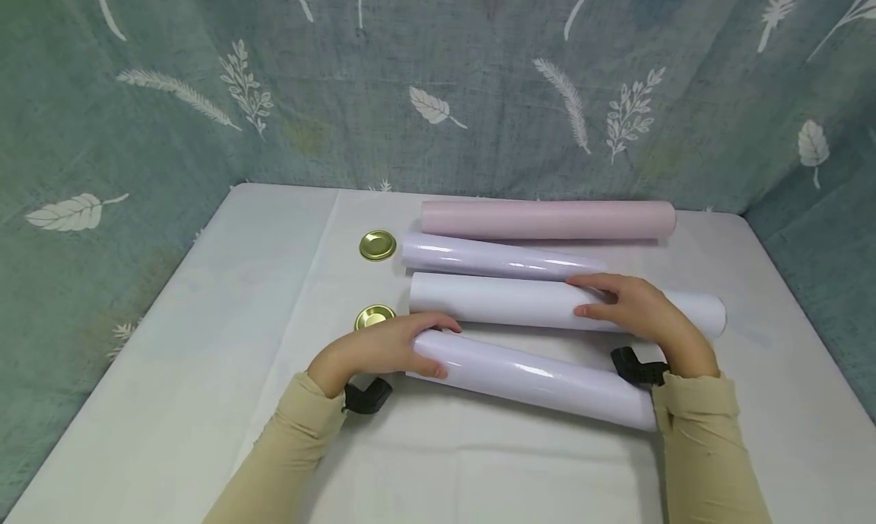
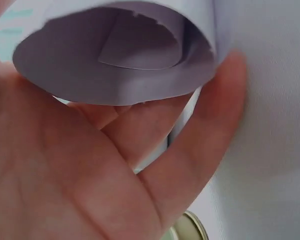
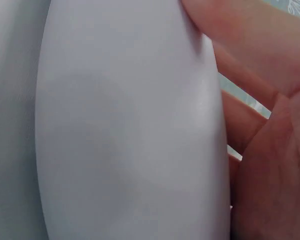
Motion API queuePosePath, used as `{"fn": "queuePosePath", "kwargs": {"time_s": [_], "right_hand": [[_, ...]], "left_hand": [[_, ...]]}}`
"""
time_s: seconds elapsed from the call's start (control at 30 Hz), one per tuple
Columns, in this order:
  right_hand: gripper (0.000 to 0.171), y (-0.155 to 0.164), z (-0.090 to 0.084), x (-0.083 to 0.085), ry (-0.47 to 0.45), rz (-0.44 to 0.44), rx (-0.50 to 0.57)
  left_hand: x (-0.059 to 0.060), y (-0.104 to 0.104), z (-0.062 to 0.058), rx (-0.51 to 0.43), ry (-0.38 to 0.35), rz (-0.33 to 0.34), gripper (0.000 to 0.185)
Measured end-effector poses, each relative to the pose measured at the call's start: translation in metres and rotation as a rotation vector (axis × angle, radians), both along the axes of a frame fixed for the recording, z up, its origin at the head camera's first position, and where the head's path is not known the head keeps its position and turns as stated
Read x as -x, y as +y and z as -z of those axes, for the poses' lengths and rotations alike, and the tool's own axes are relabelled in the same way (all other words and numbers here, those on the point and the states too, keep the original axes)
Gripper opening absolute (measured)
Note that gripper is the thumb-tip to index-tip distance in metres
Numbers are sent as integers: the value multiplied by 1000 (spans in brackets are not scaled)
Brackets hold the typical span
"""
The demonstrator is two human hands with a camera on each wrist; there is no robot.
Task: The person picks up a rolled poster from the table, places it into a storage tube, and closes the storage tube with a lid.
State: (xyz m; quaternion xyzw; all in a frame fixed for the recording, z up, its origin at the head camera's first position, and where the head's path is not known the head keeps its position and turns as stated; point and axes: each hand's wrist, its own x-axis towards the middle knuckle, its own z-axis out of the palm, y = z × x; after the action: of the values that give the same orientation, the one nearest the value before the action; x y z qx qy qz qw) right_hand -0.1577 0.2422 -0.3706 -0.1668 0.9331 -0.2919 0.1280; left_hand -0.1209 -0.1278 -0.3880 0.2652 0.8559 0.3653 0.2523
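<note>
We see four paper rolls lying side by side on the tabletop (image 1: 205,341). Our left hand (image 1: 372,353) curls around the near roll (image 1: 534,379) at its open end, grasping it so it will not roll away. Our right hand (image 1: 633,307) wraps over the white roll (image 1: 506,300) just behind. Two gold lids (image 1: 377,245) sit beside the rolls' ends.

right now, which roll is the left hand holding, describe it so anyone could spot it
On the white table four paper rolls lie side by side, running left to right. The left hand grips the end of the nearest roll, the one closest to the person. It is glossy pale lilac and lies slanted, while the white roll behind it is matte.
</note>
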Motion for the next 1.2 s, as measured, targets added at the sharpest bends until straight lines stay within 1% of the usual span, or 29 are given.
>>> {"fn": "queuePosePath", "kwargs": {"time_s": [0.07,0.17,0.23,0.4,0.47,0.6,0.73,0.8,0.87,1.0,1.13,1.2], "right_hand": [[56,0,0,0,3,1,22],[58,-1,-2,-1,-7,26,38],[61,-2,-3,-1,-16,40,39],[65,-6,-3,-3,-25,27,22],[65,-7,-3,-3,-23,20,14],[69,-9,-3,-2,-10,-8,-13],[70,-10,-3,-1,14,-37,-16],[70,-10,-1,-1,27,-41,-24],[71,-10,0,-1,46,-43,-43],[72,-13,0,-1,104,-52,-105],[74,-20,-1,-1,139,-81,-173],[75,-23,0,-1,150,-95,-207]], "left_hand": [[0,1,-1,-20,-10,-11,56],[0,0,-2,-55,-32,-29,55],[0,0,-1,-90,-63,-51,53],[1,-4,1,-285,-277,-101,50],[1,-6,1,-354,-335,-114,49],[4,-8,-2,-435,-344,-141,48],[9,-10,-3,-542,-352,-166,53],[11,-11,-3,-578,-347,-172,55],[13,-11,-3,-603,-343,-176,55],[15,-12,-9,-613,-317,-199,51],[11,-13,-18,-645,-306,-225,51],[8,-13,-22,-666,-294,-223,55]]}}
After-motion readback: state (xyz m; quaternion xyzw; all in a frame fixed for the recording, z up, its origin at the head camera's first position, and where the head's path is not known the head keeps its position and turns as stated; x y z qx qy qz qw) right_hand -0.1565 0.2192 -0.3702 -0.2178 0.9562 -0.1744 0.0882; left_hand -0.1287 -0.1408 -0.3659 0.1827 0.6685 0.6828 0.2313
